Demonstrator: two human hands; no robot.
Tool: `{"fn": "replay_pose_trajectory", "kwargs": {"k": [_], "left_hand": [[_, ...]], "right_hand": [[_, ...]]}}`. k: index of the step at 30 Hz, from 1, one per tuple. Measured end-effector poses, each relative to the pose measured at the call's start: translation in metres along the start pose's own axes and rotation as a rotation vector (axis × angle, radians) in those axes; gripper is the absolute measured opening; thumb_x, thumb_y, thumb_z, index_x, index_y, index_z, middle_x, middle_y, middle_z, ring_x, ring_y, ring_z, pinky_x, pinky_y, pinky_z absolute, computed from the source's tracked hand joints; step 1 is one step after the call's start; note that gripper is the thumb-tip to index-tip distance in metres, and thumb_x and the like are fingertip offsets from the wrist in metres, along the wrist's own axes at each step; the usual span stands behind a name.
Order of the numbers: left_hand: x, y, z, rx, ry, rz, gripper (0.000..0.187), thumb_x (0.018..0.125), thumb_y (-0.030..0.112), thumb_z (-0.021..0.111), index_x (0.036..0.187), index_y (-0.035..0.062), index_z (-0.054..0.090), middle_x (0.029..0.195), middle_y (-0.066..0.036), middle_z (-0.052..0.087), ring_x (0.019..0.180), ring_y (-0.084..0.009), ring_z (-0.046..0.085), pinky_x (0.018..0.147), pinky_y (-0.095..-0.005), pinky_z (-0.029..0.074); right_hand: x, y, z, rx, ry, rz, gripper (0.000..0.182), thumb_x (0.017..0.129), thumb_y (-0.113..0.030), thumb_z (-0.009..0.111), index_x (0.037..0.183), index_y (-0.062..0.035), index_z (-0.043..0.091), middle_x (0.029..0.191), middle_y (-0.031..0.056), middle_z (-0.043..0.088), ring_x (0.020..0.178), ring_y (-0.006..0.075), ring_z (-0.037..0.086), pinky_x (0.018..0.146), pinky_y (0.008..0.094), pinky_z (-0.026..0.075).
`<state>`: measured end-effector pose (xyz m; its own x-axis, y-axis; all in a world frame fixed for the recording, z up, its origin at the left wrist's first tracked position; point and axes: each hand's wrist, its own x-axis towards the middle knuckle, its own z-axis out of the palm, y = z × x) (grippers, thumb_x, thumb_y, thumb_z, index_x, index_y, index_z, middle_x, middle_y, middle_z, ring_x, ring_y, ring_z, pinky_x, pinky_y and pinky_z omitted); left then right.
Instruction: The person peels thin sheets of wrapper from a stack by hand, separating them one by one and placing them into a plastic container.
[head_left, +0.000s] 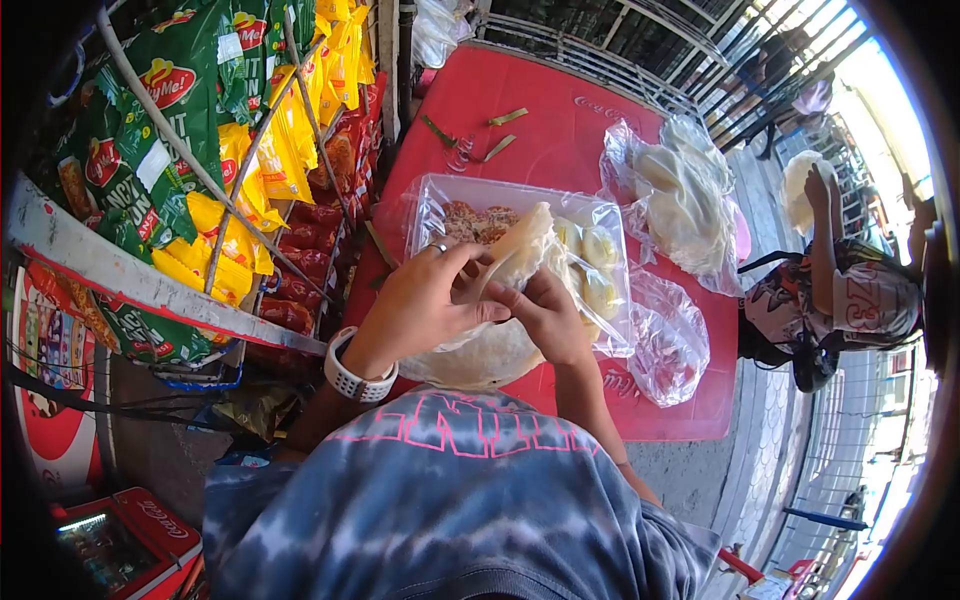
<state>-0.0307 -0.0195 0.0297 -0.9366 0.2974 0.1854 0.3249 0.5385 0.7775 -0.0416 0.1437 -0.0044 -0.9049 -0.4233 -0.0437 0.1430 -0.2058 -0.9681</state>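
Observation:
My left hand (425, 300), with a ring and a white watch on the wrist, and my right hand (545, 315) both pinch a thin pale wrapper sheet (520, 250) lifted off a round stack of wrappers (480, 360). The hands work close together over a clear plastic tray (440, 195) on a red table (560, 130). The tray holds a brown filling (475, 222) at its left and several yellow pieces (598, 265) at its right.
A plastic bag of pale pieces (680, 190) lies at the far right of the table, a crumpled clear bag (665, 345) nearer. Snack packets (230, 130) hang on a rack at left. Another person (830, 290) sits beyond the table's right edge.

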Motion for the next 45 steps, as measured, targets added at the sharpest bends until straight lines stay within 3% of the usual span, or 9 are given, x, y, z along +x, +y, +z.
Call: {"fn": "replay_pose_trajectory", "kwargs": {"k": [6,15,18,22,30,36,41,44,45], "left_hand": [[0.000,0.004,-0.012,-0.206,-0.168,-0.186,0.039,0.067,0.028,0.070,0.089,0.0007,0.052,0.068,-0.009,0.057,0.062,-0.0164,0.056,0.059,-0.0275,0.044],[0.004,-0.013,-0.001,-0.222,-0.129,0.055,0.026,0.075,0.022,0.064,0.076,0.0010,0.050,0.062,-0.001,0.048,0.056,-0.0077,0.043,0.053,-0.0237,0.038],[0.003,-0.008,-0.007,-0.406,-0.058,-0.163,0.022,0.077,0.018,0.061,0.074,0.0008,0.047,0.063,-0.002,0.046,0.056,-0.0090,0.042,0.052,-0.0230,0.037],[0.003,-0.009,0.004,-0.166,0.093,-0.118,0.018,0.080,0.016,0.057,0.077,0.0010,0.047,0.066,-0.004,0.050,0.061,-0.0101,0.049,0.053,-0.0247,0.039],[0.013,-0.004,-0.006,0.144,0.150,0.084,0.010,0.077,0.012,0.055,0.080,0.0022,0.053,0.068,-0.016,0.056,0.066,-0.0342,0.055,0.053,-0.0338,0.042],[0.041,0.031,-0.037,-0.061,0.407,0.240,0.014,0.080,0.016,0.055,0.082,0.0021,0.057,0.061,-0.011,0.055,0.049,-0.0117,0.050,0.046,-0.0252,0.036],[0.091,0.063,-0.049,-0.128,0.551,0.744,0.014,0.081,0.017,0.054,0.080,0.0037,0.056,0.064,-0.012,0.056,0.052,-0.0187,0.056,0.046,-0.0293,0.039],[0.075,0.067,-0.035,0.062,0.372,0.554,0.015,0.083,0.018,0.053,0.086,0.0034,0.054,0.066,-0.007,0.055,0.058,-0.0084,0.049,0.055,-0.0231,0.040],[0.074,0.058,-0.023,0.131,0.374,0.557,0.012,0.083,0.016,0.051,0.085,0.0043,0.053,0.063,-0.011,0.051,0.053,-0.0149,0.050,0.051,-0.0264,0.039]], "right_hand": [[-0.006,0.007,0.005,0.111,-0.024,0.087,0.024,0.083,-0.017,0.054,0.100,0.0007,0.050,0.085,0.0037,0.057,0.074,0.0090,0.053,0.063,0.0231,0.043],[-0.002,0.010,0.002,-0.172,0.126,0.029,0.033,0.083,-0.032,0.053,0.073,-0.0010,0.058,0.061,0.0004,0.055,0.060,0.0046,0.049,0.052,0.0212,0.038],[-0.004,0.011,0.003,-0.067,0.123,-0.025,0.032,0.083,-0.031,0.054,0.075,-0.0004,0.059,0.063,-0.0002,0.056,0.059,0.0049,0.049,0.053,0.0212,0.038],[-0.006,0.009,0.003,-0.056,0.073,-0.020,0.026,0.083,-0.025,0.055,0.085,0.0006,0.059,0.072,0.0008,0.058,0.065,0.0053,0.050,0.057,0.0208,0.040],[-0.020,-0.008,-0.002,-0.069,-0.004,-0.044,0.022,0.082,-0.015,0.055,0.094,0.0035,0.056,0.084,0.0036,0.058,0.078,0.0096,0.052,0.069,0.0235,0.041],[-0.007,-0.063,-0.003,-0.020,0.053,-0.432,0.024,0.076,-0.009,0.058,0.093,0.0075,0.055,0.108,0.0108,0.049,0.099,0.0197,0.047,0.084,0.0269,0.034],[0.017,-0.087,-0.004,0.337,0.150,-0.629,0.029,0.078,-0.010,0.055,0.102,0.0055,0.051,0.096,0.0123,0.056,0.087,0.0173,0.056,0.077,0.0289,0.044],[0.024,-0.070,-0.007,0.355,0.341,-0.652,0.033,0.079,-0.009,0.051,0.110,0.0019,0.044,0.103,0.0133,0.052,0.093,0.0165,0.052,0.079,0.0278,0.042],[0.024,-0.064,-0.015,0.249,0.373,-0.582,0.036,0.079,-0.008,0.050,0.112,-0.0011,0.038,0.102,0.0120,0.050,0.092,0.0148,0.050,0.079,0.0258,0.039]]}}
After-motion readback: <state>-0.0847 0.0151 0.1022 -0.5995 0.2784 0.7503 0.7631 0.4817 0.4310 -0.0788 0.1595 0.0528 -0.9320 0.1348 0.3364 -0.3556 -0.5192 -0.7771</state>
